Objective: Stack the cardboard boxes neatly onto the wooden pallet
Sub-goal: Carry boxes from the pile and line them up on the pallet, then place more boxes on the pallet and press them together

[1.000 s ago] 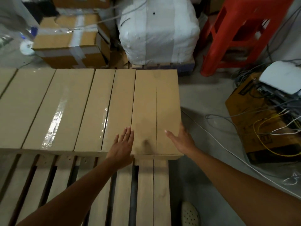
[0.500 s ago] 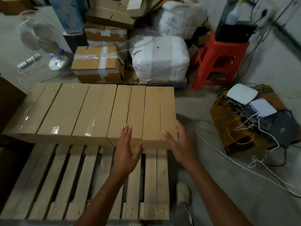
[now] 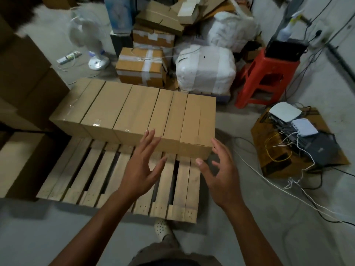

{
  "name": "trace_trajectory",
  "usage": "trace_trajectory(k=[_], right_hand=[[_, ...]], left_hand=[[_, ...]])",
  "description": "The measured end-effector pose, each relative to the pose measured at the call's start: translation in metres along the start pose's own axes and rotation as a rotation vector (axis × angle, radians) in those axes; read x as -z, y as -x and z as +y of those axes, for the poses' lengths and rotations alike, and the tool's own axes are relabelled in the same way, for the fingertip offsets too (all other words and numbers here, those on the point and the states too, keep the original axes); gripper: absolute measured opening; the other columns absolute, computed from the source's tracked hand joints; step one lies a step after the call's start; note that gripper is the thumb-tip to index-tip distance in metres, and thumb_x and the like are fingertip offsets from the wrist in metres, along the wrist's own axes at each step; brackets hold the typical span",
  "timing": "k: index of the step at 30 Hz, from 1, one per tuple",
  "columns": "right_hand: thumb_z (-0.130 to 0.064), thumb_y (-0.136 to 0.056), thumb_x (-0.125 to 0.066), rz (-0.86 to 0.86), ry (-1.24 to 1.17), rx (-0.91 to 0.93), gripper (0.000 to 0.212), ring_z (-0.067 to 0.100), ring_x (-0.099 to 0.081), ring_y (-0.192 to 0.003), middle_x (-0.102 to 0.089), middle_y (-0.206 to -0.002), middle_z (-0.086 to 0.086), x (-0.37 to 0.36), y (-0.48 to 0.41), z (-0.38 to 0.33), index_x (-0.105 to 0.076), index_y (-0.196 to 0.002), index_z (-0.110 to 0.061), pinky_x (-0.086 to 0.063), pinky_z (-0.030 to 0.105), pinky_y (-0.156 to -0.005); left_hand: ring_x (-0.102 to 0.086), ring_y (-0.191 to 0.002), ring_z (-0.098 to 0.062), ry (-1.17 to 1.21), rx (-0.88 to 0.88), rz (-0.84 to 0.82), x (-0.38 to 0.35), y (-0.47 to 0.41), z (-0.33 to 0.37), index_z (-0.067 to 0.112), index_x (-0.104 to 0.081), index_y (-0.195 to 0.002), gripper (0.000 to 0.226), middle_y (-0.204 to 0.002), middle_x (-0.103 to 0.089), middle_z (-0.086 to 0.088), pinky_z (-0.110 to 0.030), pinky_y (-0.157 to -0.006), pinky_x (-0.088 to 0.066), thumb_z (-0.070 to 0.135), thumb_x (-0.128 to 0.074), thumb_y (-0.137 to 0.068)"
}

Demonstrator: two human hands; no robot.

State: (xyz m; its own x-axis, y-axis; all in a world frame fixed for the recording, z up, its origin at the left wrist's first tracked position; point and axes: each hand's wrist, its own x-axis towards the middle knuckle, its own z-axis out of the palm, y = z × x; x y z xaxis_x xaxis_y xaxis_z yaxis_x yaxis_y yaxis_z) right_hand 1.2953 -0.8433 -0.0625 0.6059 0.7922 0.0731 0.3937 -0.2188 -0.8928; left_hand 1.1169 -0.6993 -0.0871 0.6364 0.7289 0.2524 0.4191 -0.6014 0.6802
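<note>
Now the left hand (image 3: 143, 166) and right hand (image 3: 219, 173) are held open, fingers spread, nothing gripped, over the pallet (image 3: 189, 189). Just beyond them, the cardboard boxes (image 3: 123, 110) are lined up side by side across its far half. Farther back, a red stool (image 3: 265, 77) is seen.

Cardboard boxes (image 3: 134, 112) are lined up across the far half of the wooden pallet (image 3: 92, 169). Behind the pallet a taped box (image 3: 142, 68) and a bale (image 3: 205, 72) are placed, with a stool (image 3: 267, 77) beyond its far right corner.
</note>
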Motion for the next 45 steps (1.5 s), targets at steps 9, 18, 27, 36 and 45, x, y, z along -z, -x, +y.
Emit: trace_trajectory(k=[9, 18, 27, 36, 45], right_hand=[[-0.062, -0.086, -0.055, -0.163, -0.047, 0.087, 0.062, 0.004, -0.042, -0.138, -0.041, -0.15, -0.019, -0.02, 0.105, -0.006, -0.037, -0.143, -0.046, -0.048, 0.045, -0.107], [-0.065, -0.085, -0.055, -0.426, 0.021, 0.265, 0.065, 0.005, -0.043, -0.136, -0.041, -0.149, -0.02, -0.091, 0.161, -0.042, -0.037, -0.144, -0.045, -0.051, 0.044, -0.102], [-0.07, -0.084, -0.05, -0.66, 0.043, 0.412, 0.07, 0.007, -0.042, -0.137, -0.04, -0.152, -0.013, -0.22, 0.199, -0.121, -0.034, -0.147, -0.044, -0.05, 0.04, -0.105], [-0.074, -0.08, -0.046, -0.773, 0.026, 0.49, 0.074, 0.007, -0.043, -0.135, -0.041, -0.152, -0.011, -0.398, 0.256, -0.214, -0.036, -0.146, -0.043, -0.052, 0.038, -0.103], [-0.074, -0.079, -0.047, -0.818, -0.007, 0.52, 0.07, 0.01, -0.045, -0.134, -0.041, -0.151, -0.01, -0.526, 0.266, -0.284, -0.032, -0.143, -0.047, -0.052, 0.04, -0.103]], left_hand=[[-0.019, -0.153, -0.012, -0.042, 0.177, 0.224, 0.022, 0.141, 0.029, 0.019, -0.038, -0.153, 0.064, -0.165, -0.025, 0.004, -0.04, -0.118, -0.027, 0.047, -0.051, -0.096], [-0.024, -0.15, -0.008, -0.176, 0.409, 0.392, 0.093, 0.266, 0.014, 0.023, -0.041, -0.151, 0.066, -0.163, -0.028, 0.006, -0.028, -0.113, -0.026, 0.054, -0.048, -0.093], [-0.034, -0.146, -0.015, -0.148, 0.608, 0.602, 0.193, 0.356, -0.038, 0.022, -0.044, -0.149, 0.063, -0.158, -0.037, 0.003, -0.031, -0.113, -0.029, 0.037, -0.059, -0.091], [-0.034, -0.146, -0.013, -0.224, 0.637, 0.634, 0.338, 0.441, -0.151, 0.023, -0.044, -0.15, 0.067, -0.158, -0.037, 0.004, -0.029, -0.11, -0.032, 0.054, -0.05, -0.091], [-0.036, -0.144, -0.018, -0.275, 0.674, 0.69, 0.445, 0.464, -0.241, 0.022, -0.044, -0.149, 0.067, -0.158, -0.038, -0.001, -0.035, -0.109, -0.035, 0.054, -0.05, -0.091]])
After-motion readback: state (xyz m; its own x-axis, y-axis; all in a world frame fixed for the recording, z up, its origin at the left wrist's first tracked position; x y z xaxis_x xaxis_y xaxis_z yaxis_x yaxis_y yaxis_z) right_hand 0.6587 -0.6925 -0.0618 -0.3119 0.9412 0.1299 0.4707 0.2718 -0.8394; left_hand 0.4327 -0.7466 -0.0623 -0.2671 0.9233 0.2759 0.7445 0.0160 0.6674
